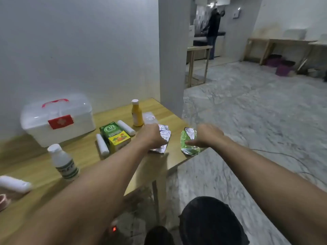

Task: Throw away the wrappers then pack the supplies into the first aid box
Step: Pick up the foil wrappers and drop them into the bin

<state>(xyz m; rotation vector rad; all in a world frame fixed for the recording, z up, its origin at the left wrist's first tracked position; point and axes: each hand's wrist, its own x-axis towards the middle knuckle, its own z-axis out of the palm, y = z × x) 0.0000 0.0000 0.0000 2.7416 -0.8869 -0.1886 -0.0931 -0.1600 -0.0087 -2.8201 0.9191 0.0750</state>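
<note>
Here, in the head view, both bare arms reach forward over the wooden counter (85, 156) toward its right edge. The left hand (150, 135) lies on a silver foil wrapper (163, 138); its fingers are curled down on the foil, but they are hidden behind the back of the hand, so I cannot tell if they really grip it. The right hand (207, 137) is at the green wrapper (188, 143), which sits at the very edge of the counter. Only its thumb is visible, touching the green foil; the other fingers are hidden, so the grip is also unclear.

The first aid box (58, 121), white with a red handle and a red latch, stands closed at the far left, near the wall. To its right there is a green carton (115, 136) with one white gauze roll (102, 145) on its left side and another gauze roll (126, 127) on its right. Farther away stands a yellow bottle (137, 113), and just beside it a clear packet (150, 118), partly hidden by the left hand. A white bottle (62, 163) stands nearer on the left. At the left border a third white roll (15, 183) is cut off, and a pinkish thing (3, 201) below it is too cut to identify. A person stands far in the background, blurred.
</note>
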